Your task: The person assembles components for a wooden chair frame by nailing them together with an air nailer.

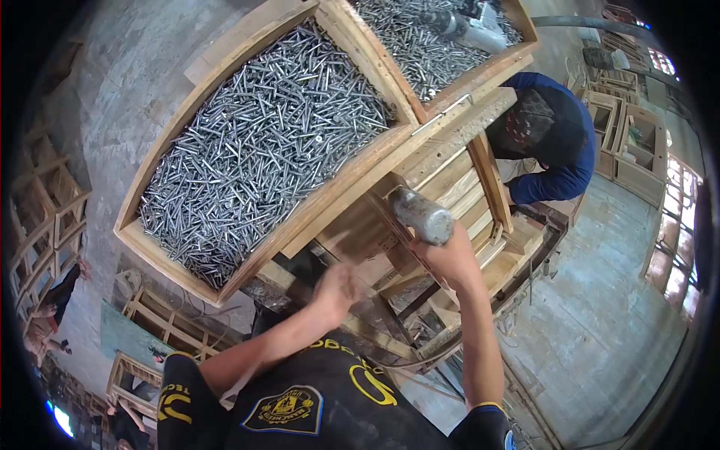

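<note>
My right hand (450, 259) is closed around the handle of a steel-headed hammer (421, 214), held up in front of a wooden slatted frame (457, 184). My left hand (337, 289) is blurred, with curled fingers, and sits low beside the frame's dark lower edge. I cannot tell whether it holds anything. Just above both hands is a wooden tray (150, 247) heaped with several silver nails (255, 150).
A second nail tray (487, 71) lies beyond the first. A person in a blue sleeve and dark head covering (544, 131) bends over the frame's far side. Wooden crates stand at the right (626, 139) and left (45, 214). Concrete floor (600, 315) lies at lower right.
</note>
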Demonstrator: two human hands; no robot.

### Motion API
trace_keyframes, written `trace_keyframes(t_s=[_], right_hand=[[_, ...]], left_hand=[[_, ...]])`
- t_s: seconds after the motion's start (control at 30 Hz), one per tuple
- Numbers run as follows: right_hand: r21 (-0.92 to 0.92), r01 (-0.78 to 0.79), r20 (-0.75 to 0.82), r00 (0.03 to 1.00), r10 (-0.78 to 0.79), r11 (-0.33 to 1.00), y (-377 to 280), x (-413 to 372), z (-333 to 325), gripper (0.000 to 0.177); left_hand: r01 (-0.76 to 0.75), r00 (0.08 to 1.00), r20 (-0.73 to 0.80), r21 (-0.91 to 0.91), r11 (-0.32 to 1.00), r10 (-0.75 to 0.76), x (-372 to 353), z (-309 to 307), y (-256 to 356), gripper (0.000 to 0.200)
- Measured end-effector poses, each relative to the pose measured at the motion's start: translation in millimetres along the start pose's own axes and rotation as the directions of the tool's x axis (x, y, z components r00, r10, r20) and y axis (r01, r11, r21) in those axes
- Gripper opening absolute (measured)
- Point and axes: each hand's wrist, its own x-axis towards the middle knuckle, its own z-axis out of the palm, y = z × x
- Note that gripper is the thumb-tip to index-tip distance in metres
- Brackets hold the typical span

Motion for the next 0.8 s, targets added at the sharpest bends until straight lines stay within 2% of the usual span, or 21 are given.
trace_keyframes(t_s=[0.03, 0.1, 0.17, 0.2, 0.27, 0.3, 0.33, 0.47, 0.53, 0.67, 0.7, 0.73, 0.8], right_hand=[[-0.054, 0.051, -0.038, 0.998, -0.053, 0.997, 4.9, 1.3, 2.5, 0.025], [-0.112, 0.051, 0.001, 0.999, -0.051, 0.992, 16.9, 5.3, 7.9, 0.026], [-0.161, 0.051, -0.015, 0.998, -0.054, 0.986, 24.1, 14.8, 3.6, 0.028], [-0.176, 0.036, -0.041, 0.998, -0.043, 0.984, 31.3, 14.5, 4.0, 0.029], [-0.164, 0.048, -0.119, 0.991, -0.068, 0.985, 56.7, 17.3, 12.9, 0.033], [0.069, 0.183, -0.156, 0.973, -0.171, 0.981, 47.3, -9.7, 10.1, 0.037], [0.097, 0.199, -0.123, 0.975, -0.187, 0.975, 47.2, -26.1, 4.9, 0.039], [0.461, 0.124, -0.074, 0.992, -0.101, 0.879, 83.2, -97.1, -7.2, 0.041], [0.57, 0.164, -0.158, 0.984, -0.088, 0.806, 101.4, -134.0, -13.4, 0.043], [0.747, 0.201, -0.239, 0.971, -0.027, 0.633, 158.8, -175.8, -19.4, 0.046], [0.749, 0.171, -0.264, 0.963, 0.052, 0.64, 166.0, -183.5, -19.4, 0.043], [0.76, 0.18, -0.31, 0.945, 0.105, 0.624, 159.7, -193.4, -22.9, 0.028], [0.783, 0.18, -0.316, 0.94, 0.132, 0.596, 173.7, -195.4, -31.1, 0.025]], left_hand=[[0.003, 1.0, -0.002, 0.059, 0.998, -0.003, -7.7, -17.8, -6.6, 0.021], [0.013, 0.997, 0.078, 0.207, 0.978, -0.029, -26.1, -32.7, -9.1, 0.013], [-0.076, 0.981, 0.194, 0.382, 0.921, 0.001, -26.9, -39.6, -6.5, 0.01], [-0.157, 0.964, 0.263, 0.468, 0.87, 0.032, -21.0, -42.2, -7.1, 0.011], [-0.214, 0.966, 0.253, 0.692, 0.689, 0.046, -38.8, -15.5, 1.3, 0.014], [-0.203, 0.967, 0.25, 0.632, 0.748, 0.051, -32.1, -12.0, 1.8, 0.015], [-0.175, 0.97, 0.238, 0.56, 0.81, 0.045, -24.8, -7.3, 3.1, 0.016], [-0.354, 0.915, 0.386, 0.628, 0.693, 0.118, -19.3, 34.1, 6.2, 0.017], [-0.434, 0.879, 0.444, 0.599, 0.673, 0.172, -3.8, 50.7, 0.9, 0.018], [-0.46, 0.847, 0.509, 0.562, 0.687, 0.15, 40.4, 90.5, -33.3, 0.016], [-0.41, 0.861, 0.5, 0.576, 0.707, 0.092, 53.5, 101.1, -45.5, 0.017], [-0.35, 0.875, 0.482, 0.591, 0.726, 0.029, 65.3, 111.7, -59.3, 0.02], [-0.184, 0.866, 0.485, 0.535, 0.824, -0.122, 84.0, 134.2, -88.3, 0.022]])
